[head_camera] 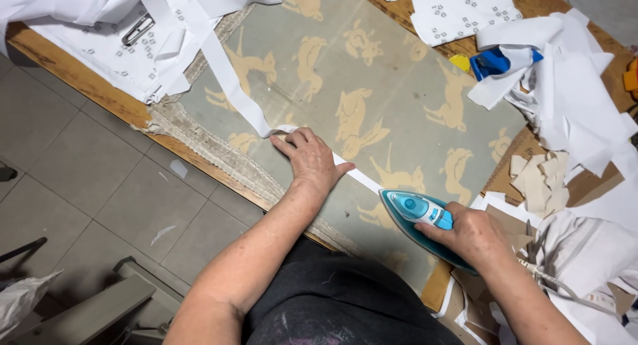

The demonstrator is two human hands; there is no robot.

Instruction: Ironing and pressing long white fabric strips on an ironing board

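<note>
A long white fabric strip (229, 86) runs across a grey pad printed with tan animal shapes (399, 86). My left hand (311, 158) lies flat on the strip, fingers spread, pressing it down. My right hand (473, 233) grips the handle of a blue and white clothes iron (415, 212), whose tip points along the strip just right of my left hand. The strip's part under the iron is hidden.
White patterned cloth with a metal clip (138, 30) is piled at the upper left. White strips and scraps (571, 92) heap at the right, with a blue object (495, 61) and beige cut pieces (541, 179). The wooden table edge (73, 73) borders a tiled floor (80, 185).
</note>
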